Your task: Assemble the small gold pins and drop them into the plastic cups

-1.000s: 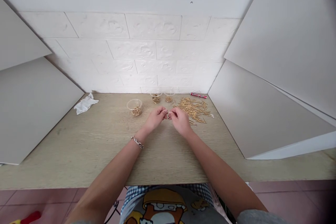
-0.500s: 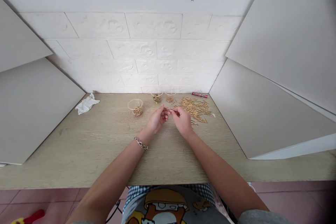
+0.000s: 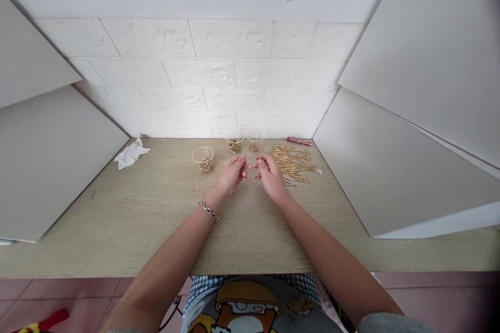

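Observation:
My left hand [image 3: 231,175] is closed, with the thumb and index finger pinching a thin gold-coloured rod [image 3: 247,163] whose tip points right. Just across from it, my right hand [image 3: 271,178] has its fingers bent and the thumb close to the index finger; anything between them is too small to make out. A narrow gap separates the two hands. Beside my right hand lies a loose pile of gold-coloured rods [image 3: 289,160]. Left of my left hand stands a clear plastic cup [image 3: 203,156] with small gold-coloured pieces in it.
Two more clear cups, a left one [image 3: 235,144] and a right one [image 3: 254,144], hold gold-coloured pieces near the wall. A red marker-like tube [image 3: 299,141] lies at the back right. A crumpled white tissue [image 3: 132,154] is at the left. Grey panels [image 3: 406,166] flank the wooden table [image 3: 156,234].
My hands were together with the rod between their fingertips. Now they are slightly apart, and the rod stays in my left hand.

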Demonstrator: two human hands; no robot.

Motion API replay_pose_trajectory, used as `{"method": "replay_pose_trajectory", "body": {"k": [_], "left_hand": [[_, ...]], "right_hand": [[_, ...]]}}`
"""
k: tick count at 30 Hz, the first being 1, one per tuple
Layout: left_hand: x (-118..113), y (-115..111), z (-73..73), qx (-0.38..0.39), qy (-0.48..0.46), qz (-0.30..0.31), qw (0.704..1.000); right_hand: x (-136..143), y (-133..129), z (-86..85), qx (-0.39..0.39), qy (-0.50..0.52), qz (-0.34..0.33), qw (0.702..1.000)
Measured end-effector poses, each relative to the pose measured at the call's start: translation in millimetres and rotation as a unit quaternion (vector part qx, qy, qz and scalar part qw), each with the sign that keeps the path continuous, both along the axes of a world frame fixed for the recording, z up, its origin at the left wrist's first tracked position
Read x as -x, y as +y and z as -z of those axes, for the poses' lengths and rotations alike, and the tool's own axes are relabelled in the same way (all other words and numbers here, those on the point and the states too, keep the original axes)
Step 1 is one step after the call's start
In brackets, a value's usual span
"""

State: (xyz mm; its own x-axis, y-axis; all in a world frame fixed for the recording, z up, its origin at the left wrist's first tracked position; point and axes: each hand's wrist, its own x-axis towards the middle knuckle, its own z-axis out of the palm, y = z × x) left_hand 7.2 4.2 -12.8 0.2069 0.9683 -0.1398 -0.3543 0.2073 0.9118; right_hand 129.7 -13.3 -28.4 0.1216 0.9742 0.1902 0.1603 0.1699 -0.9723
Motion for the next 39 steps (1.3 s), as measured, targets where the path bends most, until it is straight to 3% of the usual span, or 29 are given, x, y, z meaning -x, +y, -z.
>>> {"method": "replay_pose_trajectory", "body": {"k": [7, 15, 18, 23, 26, 29, 33, 36, 39], "left_hand": [[-0.6, -5.6, -4.4, 0.007, -0.015, 0.008, 1.0], [-3.5, -6.2, 0.8, 0.002, -0.018, 0.107, 0.994], [-6.5, -8.1, 2.2, 0.004, -0.002, 0.119, 0.993], [-9.8, -10.2, 4.3, 0.017, 0.037, 0.114, 0.993], [-9.6, -8.6, 5.0, 0.032, 0.133, 0.08, 0.987], [-7.3, -4.8, 5.8, -0.005, 0.27, 0.033, 0.962], [-2.2, 1.5, 9.8, -0.122, 0.409, -0.038, 0.903], [0.4, 4.4, 14.6, -0.209, 0.455, -0.052, 0.864], [0.6, 4.4, 18.3, -0.278, 0.448, -0.029, 0.849]], "right_hand": [[-3.3, 5.2, 4.0, 0.049, 0.018, -0.029, 0.998], [-2.3, 2.9, 3.1, 0.036, 0.009, -0.091, 0.995], [-0.9, 0.2, -0.8, 0.027, 0.01, -0.114, 0.993], [-0.4, 0.2, -0.5, 0.033, -0.043, -0.095, 0.994], [-4.8, 4.5, 2.5, -0.013, -0.139, -0.046, 0.989], [-11.7, 10.0, 4.9, -0.042, -0.286, 0.003, 0.957], [-16.4, 15.0, 6.0, -0.007, -0.44, -0.01, 0.898], [-14.7, 16.5, 5.4, 0.02, -0.496, -0.022, 0.868], [-12.3, 17.4, 4.3, 0.011, -0.508, -0.033, 0.86]]}}
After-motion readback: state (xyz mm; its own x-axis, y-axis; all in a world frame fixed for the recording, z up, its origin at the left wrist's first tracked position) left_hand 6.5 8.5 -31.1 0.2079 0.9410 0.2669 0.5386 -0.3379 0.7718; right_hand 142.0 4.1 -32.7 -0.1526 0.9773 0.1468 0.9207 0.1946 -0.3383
